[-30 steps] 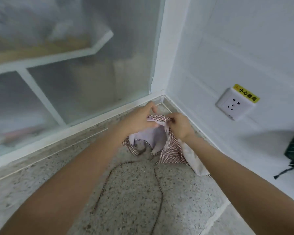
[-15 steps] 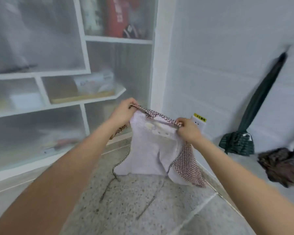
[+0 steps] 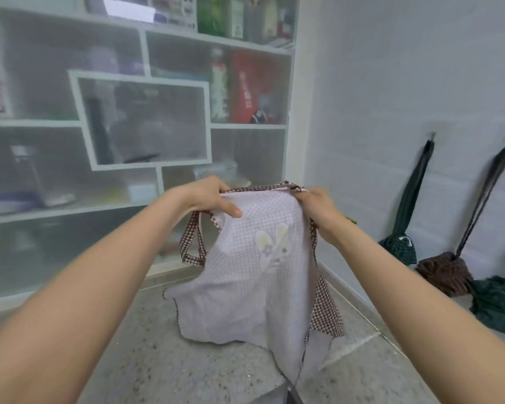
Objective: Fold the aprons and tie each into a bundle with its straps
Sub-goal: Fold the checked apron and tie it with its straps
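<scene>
A white shelving unit [image 3: 146, 123] with frosted panels fills the wall on the left, bottles and boxes showing blurred behind them, while a speckled stone floor [image 3: 164, 365] spreads below and a pale tiled wall [image 3: 405, 83] rises at right. Against that wall lean a green folded umbrella [image 3: 403, 228] and a brown one [image 3: 449, 269]. In the centre, a person holds up a pale checked apron [image 3: 254, 275] by its top edge, its lower part draping down to the floor. The left hand [image 3: 213, 196] grips the upper left corner, fingers curled over the fabric; the right hand [image 3: 318, 205] pinches the upper right corner. A brown checked strap [image 3: 191, 243] loops down just below the left hand.
</scene>
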Demonstrator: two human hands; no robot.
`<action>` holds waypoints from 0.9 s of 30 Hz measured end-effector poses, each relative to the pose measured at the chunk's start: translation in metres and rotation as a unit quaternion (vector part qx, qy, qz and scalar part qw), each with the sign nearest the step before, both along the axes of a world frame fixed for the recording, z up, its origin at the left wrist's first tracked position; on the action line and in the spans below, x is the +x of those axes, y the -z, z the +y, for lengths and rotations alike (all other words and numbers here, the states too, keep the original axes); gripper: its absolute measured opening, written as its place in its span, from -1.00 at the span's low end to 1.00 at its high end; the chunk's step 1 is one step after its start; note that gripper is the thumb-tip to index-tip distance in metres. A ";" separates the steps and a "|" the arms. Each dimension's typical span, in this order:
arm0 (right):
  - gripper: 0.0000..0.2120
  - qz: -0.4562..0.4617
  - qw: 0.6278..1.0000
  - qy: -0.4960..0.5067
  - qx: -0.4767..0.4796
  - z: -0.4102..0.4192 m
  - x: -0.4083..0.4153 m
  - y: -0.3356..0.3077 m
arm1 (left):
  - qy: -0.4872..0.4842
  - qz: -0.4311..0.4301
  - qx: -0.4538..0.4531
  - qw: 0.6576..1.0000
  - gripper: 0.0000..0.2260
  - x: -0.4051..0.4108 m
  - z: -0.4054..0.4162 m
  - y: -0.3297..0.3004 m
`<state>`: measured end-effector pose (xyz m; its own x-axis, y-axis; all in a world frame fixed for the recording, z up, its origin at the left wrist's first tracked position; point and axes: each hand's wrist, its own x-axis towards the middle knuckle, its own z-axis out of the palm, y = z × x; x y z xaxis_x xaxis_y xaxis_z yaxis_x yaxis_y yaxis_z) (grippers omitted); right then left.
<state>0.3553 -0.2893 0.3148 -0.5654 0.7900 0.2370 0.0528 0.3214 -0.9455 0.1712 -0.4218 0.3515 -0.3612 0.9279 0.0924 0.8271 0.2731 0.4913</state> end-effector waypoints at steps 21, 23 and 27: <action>-0.68 0.076 0.981 -0.120 -0.136 -0.086 -0.051 -0.004 | -0.142 -0.289 0.265 0.909 -0.71 -0.030 -0.146 0.002; -0.51 0.105 0.975 -0.142 -0.136 -0.087 -0.055 0.003 | -0.162 -0.287 0.262 0.907 -0.59 -0.037 -0.156 0.007; -0.58 0.105 0.966 -0.204 -0.117 -0.087 -0.063 0.014 | -0.161 -0.287 0.296 0.897 -0.65 -0.048 -0.177 0.019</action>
